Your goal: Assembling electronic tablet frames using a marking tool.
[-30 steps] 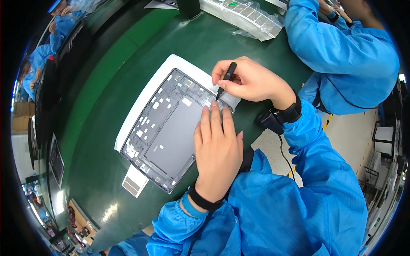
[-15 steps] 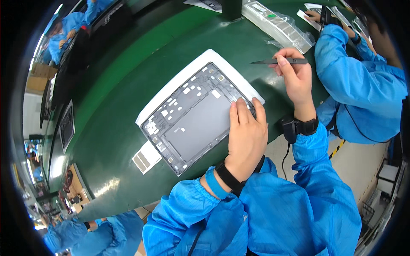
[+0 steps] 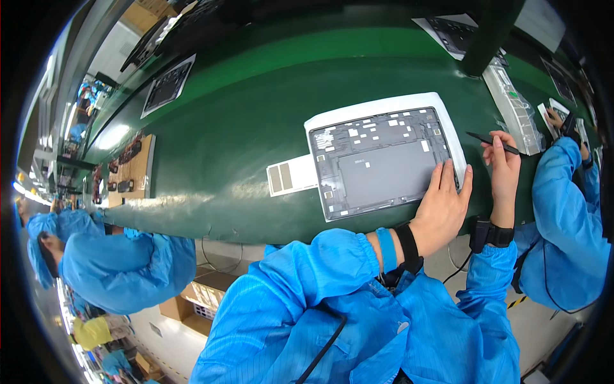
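Observation:
A grey tablet back housing [image 3: 384, 176] lies with its inside up on the green table, small white pads dotted along its far half. Beneath it, a white sheet [image 3: 377, 107] sticks out at the far and right sides. My left hand [image 3: 440, 210] rests on the housing's near right corner, fingers stretched out flat. Right of the housing, my right hand [image 3: 505, 171] pinches dark, pointed tweezers [image 3: 478, 137], raised with the tip toward the left. A white card with grey-brown strips [image 3: 281, 178] lies by the housing's left edge, partly under it.
A dark post [image 3: 483, 48] rises at the table's back, near a plastic-wrapped stack of strips [image 3: 511, 105]. Another tablet part [image 3: 169, 85] lies far left, and a board with dark pieces [image 3: 137, 168] sits nearer. Co-workers in blue [image 3: 569, 205] sit at both sides.
The view has swung left, so the housing and both hands appear farther right and more of the table's left side shows. My left hand stays on the housing; my right keeps the tweezers.

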The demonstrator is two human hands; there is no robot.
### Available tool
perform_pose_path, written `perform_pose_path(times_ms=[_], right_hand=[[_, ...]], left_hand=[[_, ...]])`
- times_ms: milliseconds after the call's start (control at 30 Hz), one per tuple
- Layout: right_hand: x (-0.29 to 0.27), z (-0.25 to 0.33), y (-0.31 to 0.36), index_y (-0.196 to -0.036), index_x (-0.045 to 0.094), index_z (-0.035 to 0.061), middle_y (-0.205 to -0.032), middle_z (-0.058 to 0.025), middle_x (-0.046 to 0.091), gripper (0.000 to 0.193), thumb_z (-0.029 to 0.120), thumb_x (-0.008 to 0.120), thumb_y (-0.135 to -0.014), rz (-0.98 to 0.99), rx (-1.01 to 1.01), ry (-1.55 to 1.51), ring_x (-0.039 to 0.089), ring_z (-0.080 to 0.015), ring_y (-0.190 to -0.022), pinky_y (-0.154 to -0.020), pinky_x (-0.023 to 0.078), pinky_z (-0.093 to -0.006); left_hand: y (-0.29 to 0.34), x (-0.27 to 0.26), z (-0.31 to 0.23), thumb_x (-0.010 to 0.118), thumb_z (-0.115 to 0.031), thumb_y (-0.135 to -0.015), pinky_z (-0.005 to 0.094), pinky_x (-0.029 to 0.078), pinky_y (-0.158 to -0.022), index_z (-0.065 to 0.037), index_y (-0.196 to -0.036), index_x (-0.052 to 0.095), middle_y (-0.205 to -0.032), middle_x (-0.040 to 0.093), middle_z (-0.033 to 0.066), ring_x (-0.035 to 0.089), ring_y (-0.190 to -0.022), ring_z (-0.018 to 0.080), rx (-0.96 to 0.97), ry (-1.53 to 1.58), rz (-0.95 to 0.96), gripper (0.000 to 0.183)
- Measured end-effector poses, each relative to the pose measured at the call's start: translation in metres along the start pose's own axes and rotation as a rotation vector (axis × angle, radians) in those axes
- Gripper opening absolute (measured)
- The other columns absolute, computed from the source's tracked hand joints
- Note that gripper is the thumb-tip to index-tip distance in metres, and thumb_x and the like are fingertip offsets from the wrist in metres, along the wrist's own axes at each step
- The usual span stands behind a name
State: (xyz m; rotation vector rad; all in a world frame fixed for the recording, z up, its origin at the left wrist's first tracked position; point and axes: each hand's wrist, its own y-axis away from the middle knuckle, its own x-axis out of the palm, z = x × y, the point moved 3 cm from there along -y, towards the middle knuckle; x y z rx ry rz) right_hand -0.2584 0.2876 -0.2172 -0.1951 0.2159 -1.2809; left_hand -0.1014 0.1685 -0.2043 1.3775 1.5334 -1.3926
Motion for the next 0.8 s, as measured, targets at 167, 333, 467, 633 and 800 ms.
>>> perform_pose_path(times_ms=[167, 333, 467, 633, 800], right_hand=[[0.026, 0.014, 0.014, -0.129, 0.056, 0.0016, -0.105, -0.0119, 0.068, 0.033, 0.023, 0.048, -0.105, 0.190, 0.024, 0.138, 0.063, -0.0129, -0.094, -0.076, 0.047, -0.0243], [0.040, 0.023, 0.051, -0.120, 0.053, 0.0004, -0.123, -0.0182, 0.061, 0.027, 0.014, 0.058, -0.097, 0.261, -0.152, 0.612, 0.058, -0.0340, -0.114, -0.098, 0.044, -0.0390], [0.059, 0.035, 0.061, -0.116, 0.052, 0.0017, -0.121, -0.0211, 0.058, 0.032, 0.005, 0.064, -0.086, 0.205, -0.343, 0.804, 0.054, -0.0416, -0.111, -0.096, 0.045, -0.0454], [0.072, 0.035, 0.071, -0.108, 0.056, 0.0031, -0.105, -0.0192, 0.057, 0.025, 0.000, 0.060, -0.084, 0.190, -0.370, 0.832, 0.054, -0.0400, -0.101, -0.088, 0.046, -0.0473], [0.061, 0.038, 0.068, -0.109, 0.057, 0.0053, -0.107, -0.0187, 0.055, 0.024, 0.002, 0.059, -0.086, 0.154, -0.247, 0.782, 0.054, -0.0380, -0.104, -0.090, 0.046, -0.0471]], left_hand=[[0.022, -0.066, 0.054, 0.065, -0.026, -0.089, 0.0489, 0.042, -0.105, 0.002, -0.131, 0.052, -0.134, 0.053, 0.0268, 0.051, -0.126, 0.0429, -0.179, 0.409, -0.022, 0.052], [0.070, -0.116, 0.182, 0.061, -0.034, -0.091, 0.0489, 0.054, -0.077, 0.005, -0.097, 0.062, -0.095, 0.067, 0.0242, 0.065, -0.087, 0.0435, -0.811, -0.140, -0.058, 0.039], [0.069, -0.094, 0.218, 0.061, -0.031, -0.091, 0.0498, 0.053, -0.081, 0.008, -0.095, 0.062, -0.095, 0.066, 0.0268, 0.065, -0.091, 0.0441, -0.764, -0.141, -0.032, 0.039], [0.056, -0.085, 0.224, 0.053, -0.019, -0.094, 0.0500, 0.051, -0.086, 0.009, -0.099, 0.061, -0.097, 0.066, 0.0293, 0.064, -0.096, 0.0452, -0.739, -0.030, 0.016, 0.030], [0.039, -0.073, 0.229, 0.048, -0.040, -0.102, 0.0430, 0.049, -0.088, 0.003, -0.113, 0.058, -0.114, 0.067, 0.0251, 0.064, -0.106, 0.0375, -0.866, 0.890, -0.432, 0.046]])
